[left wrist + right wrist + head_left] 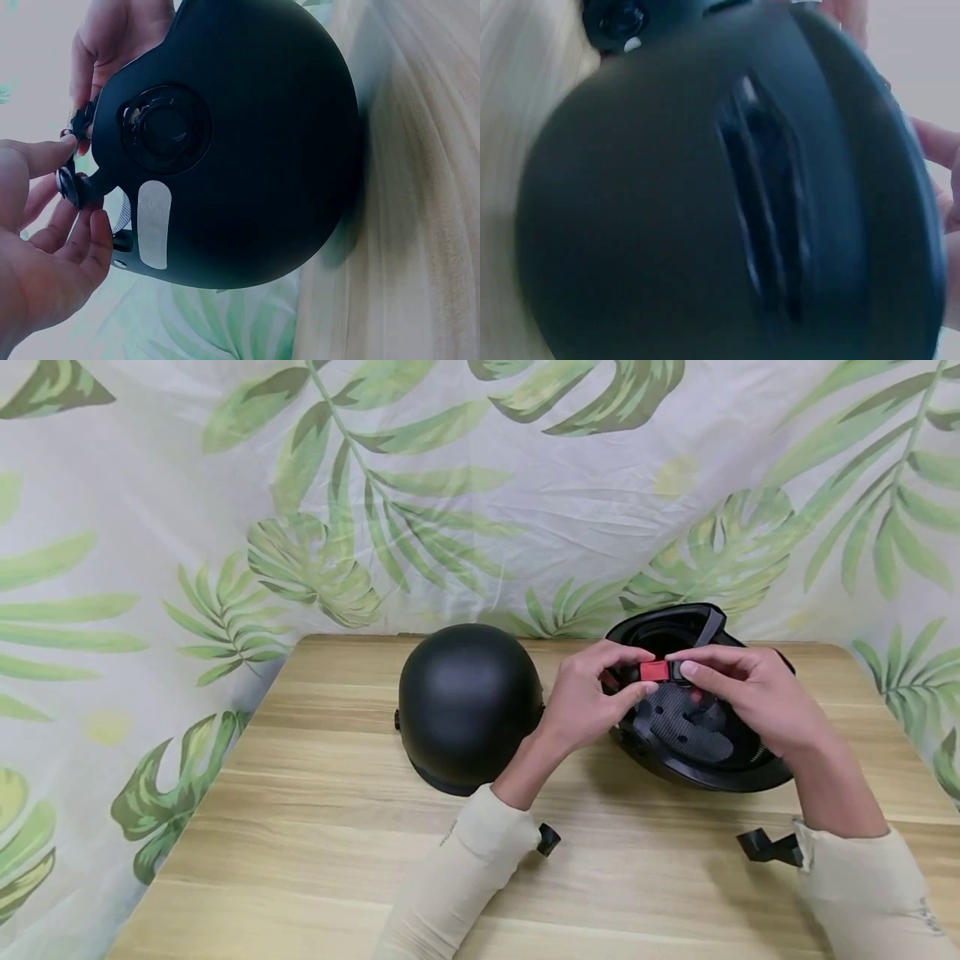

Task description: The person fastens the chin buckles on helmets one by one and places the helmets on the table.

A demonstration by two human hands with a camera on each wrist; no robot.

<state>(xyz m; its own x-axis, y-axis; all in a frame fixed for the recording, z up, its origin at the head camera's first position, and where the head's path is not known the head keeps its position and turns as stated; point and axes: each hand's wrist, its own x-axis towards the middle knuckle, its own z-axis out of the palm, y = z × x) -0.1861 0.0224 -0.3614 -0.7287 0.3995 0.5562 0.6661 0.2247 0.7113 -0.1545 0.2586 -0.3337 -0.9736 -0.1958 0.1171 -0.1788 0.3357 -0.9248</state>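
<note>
An upturned black helmet (660, 766) lies on the table with its padded inside facing up. Above its opening, a chin-strap buckle (654, 672) with a red middle runs between the two hands. My left hand (581, 693) pinches the buckle's left end between thumb and fingers. On the other side, my right hand (761, 693) pinches its black right end. The left wrist view shows the helmet's outer shell (262, 150) with a round side knob (166, 129), and the left fingers at the strap beside the rim. In the right wrist view the shell (645, 202) hides most of the right hand.
A second black helmet (468, 706) stands dome up, just left of my left forearm. Both stand on a wood-grain table (315, 852) backed by a leaf-print cloth (570, 502). Black pieces jut out at the left cuff (549, 840) and the right cuff (768, 847).
</note>
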